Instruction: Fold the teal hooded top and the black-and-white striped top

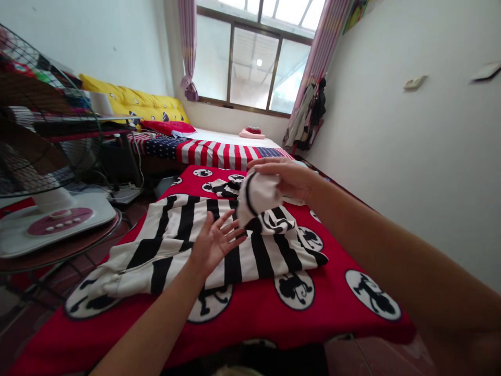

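Observation:
A black-and-white striped sweater lies spread out, with what looks like a zip along its near left edge. My right hand is closed on one sleeve, lifting its pale end with a thin black stripe above the body of the garment. Palm up and fingers spread, my left hand hovers over the middle of the sweater, just left of the raised sleeve, and holds nothing. Another bunched striped part rests at the far side. Underneath is a red cloth with white monkey-patterned circles.
On the left, a fan stands on a round stool beside a cluttered desk. Behind the red cloth is a bed with a flag-patterned cover and folded items. Clothes hang by the right wall.

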### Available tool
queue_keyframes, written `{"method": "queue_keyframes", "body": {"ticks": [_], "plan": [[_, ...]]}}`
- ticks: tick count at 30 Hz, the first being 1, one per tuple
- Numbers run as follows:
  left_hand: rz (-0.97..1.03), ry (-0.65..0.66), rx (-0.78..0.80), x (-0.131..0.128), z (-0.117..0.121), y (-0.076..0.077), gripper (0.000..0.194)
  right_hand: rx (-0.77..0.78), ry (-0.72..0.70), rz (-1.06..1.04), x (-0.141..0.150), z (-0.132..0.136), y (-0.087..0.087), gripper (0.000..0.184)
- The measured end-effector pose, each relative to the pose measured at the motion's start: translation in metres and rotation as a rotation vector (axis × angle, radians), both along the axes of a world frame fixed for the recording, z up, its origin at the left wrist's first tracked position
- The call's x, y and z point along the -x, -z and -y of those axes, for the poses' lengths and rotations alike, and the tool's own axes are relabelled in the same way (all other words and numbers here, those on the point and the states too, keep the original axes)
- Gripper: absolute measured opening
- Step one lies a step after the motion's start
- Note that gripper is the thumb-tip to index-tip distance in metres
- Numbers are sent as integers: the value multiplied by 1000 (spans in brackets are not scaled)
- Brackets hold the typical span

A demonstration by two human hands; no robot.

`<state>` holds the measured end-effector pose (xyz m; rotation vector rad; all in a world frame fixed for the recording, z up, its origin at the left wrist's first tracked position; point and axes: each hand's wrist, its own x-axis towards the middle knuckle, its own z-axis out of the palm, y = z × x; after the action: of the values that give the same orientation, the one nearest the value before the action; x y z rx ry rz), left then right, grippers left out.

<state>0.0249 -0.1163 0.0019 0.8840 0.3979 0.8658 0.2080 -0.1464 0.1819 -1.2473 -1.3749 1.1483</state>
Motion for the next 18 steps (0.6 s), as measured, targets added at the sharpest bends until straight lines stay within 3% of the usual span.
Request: {"method": "queue_keyframes", "body": {"ticks": [3,5,8,10,13,15,18], "plan": [[42,-242,218,51,-3,-1,59,33,-206,-82,21,-6,42,47],[52,-383,302,78,-4,5,49,22,-149,0,15,-8,72,48],[80,-395,319,101,-2,16,41,-30,62,248,-22,-3,116,42],[55,-371,309,106,0,22,36,-29,115,469,-55,7,141,52],[-75,-445,298,100,-3,27,32,-3,91,755,-99,26,171,70],[-165,-525,301,94,-9,26,28,-50,151,897,-115,37,183,62],[-192,-618,278,89,-20,13,22,-208,337,930,-119,49,190,31]]}}
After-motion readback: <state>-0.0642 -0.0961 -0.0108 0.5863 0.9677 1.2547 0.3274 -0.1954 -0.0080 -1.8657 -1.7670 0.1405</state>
